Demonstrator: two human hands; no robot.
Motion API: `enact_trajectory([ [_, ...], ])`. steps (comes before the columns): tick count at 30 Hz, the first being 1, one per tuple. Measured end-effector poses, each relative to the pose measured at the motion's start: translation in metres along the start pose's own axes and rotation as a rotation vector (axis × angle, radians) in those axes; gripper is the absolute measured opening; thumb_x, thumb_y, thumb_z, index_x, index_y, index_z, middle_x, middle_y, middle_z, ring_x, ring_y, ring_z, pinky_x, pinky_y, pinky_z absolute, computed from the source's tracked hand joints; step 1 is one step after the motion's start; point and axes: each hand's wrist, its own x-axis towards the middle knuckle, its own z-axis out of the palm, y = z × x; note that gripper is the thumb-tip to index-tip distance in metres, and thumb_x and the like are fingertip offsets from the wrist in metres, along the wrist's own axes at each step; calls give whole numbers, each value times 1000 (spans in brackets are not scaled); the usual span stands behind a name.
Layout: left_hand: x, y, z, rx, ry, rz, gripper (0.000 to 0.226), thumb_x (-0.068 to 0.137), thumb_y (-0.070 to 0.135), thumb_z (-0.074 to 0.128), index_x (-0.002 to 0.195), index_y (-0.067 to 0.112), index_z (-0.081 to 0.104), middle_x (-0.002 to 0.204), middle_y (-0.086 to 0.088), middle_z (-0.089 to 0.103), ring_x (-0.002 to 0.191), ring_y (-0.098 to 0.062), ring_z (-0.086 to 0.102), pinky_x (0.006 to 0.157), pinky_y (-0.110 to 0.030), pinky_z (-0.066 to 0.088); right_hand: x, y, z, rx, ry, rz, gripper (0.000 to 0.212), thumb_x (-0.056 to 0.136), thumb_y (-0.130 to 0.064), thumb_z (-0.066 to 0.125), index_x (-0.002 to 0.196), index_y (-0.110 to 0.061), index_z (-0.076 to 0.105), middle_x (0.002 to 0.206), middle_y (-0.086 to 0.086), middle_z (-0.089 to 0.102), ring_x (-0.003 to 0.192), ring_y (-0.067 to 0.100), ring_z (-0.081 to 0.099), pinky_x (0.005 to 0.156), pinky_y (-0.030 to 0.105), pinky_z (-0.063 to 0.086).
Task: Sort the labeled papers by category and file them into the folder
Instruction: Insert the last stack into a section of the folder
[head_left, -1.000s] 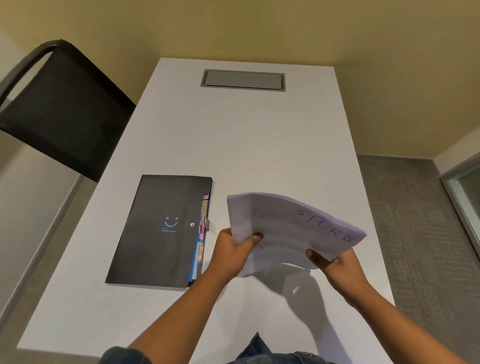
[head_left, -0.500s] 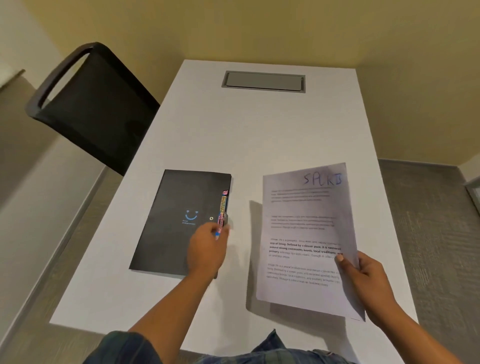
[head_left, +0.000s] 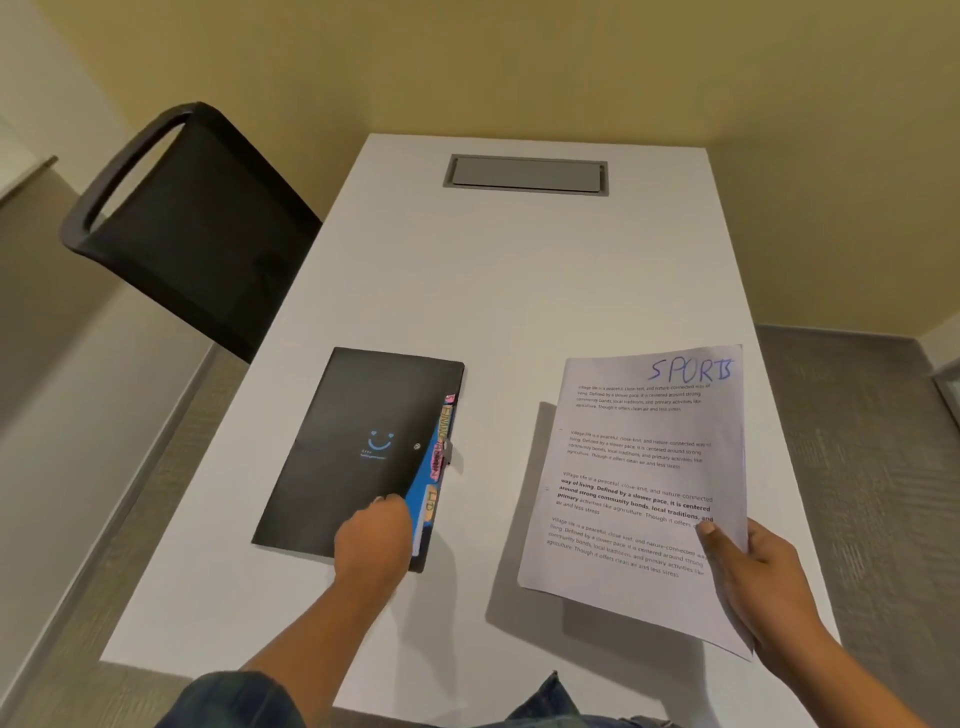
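One black folder (head_left: 358, 457) is lying shut near the desk's (head_left: 519, 291) left edge, coloured tabs poking out along its right side, so nothing is looking filed yet and the whole sort seems to be waiting. The left hand (head_left: 375, 540) is resting on the folder's near right corner, fingers curled at the cover edge, probably starting to open it; I cannot tell whether it is actually pinching the cover. The right hand (head_left: 753, 577) is gripping a stack of papers (head_left: 639, 493) above the desk's right edge, its top sheet marked SPORTS; how many sheets are lying underneath is not showing.
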Motion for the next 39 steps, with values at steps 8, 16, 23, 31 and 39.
enact_trajectory([
  [8, -34, 22, -47, -195, 231, 177, 12, 101, 24, 46, 101, 13, 51, 100, -6, 69, 87, -23, 68, 75, -34, 57, -9, -32, -9, 97, -6, -27, 22, 101, -10, 49, 107, -12, 71, 103, 7, 78, 96, 33, 74, 93, 57, 54],
  [16, -64, 71, -44, -427, 261, 305, 25, 105, 25, 33, 110, 17, 56, 94, 2, 68, 79, -12, 63, 68, -24, 53, -23, -86, -20, -22, 26, -235, 22, 98, -5, 54, 100, -15, 74, 91, 1, 80, 80, 21, 77, 67, 33, 57],
  [23, -74, 100, -45, -544, 243, 329, 41, 103, 37, 37, 138, 20, 52, 116, 4, 68, 97, -13, 66, 91, -24, 54, -22, -95, -14, -246, 94, -229, 23, 96, -6, 54, 89, -19, 73, 83, -7, 75, 76, 19, 70, 61, 31, 50],
  [31, -75, 111, -48, -654, 262, 324, 27, 103, 32, 39, 95, 14, 58, 85, 3, 65, 78, -13, 64, 69, -28, 59, -24, -79, -15, -345, 106, -171, 21, 95, -10, 54, 89, -17, 73, 85, -1, 76, 76, 22, 70, 66, 36, 55],
  [39, -80, 115, -57, -758, 204, 288, 21, 100, 36, 40, 106, 20, 51, 99, 3, 64, 83, -14, 63, 67, -13, 52, -35, -85, -12, -422, 98, -209, 23, 96, -11, 54, 82, -19, 71, 80, -4, 74, 73, 20, 69, 61, 33, 51],
])
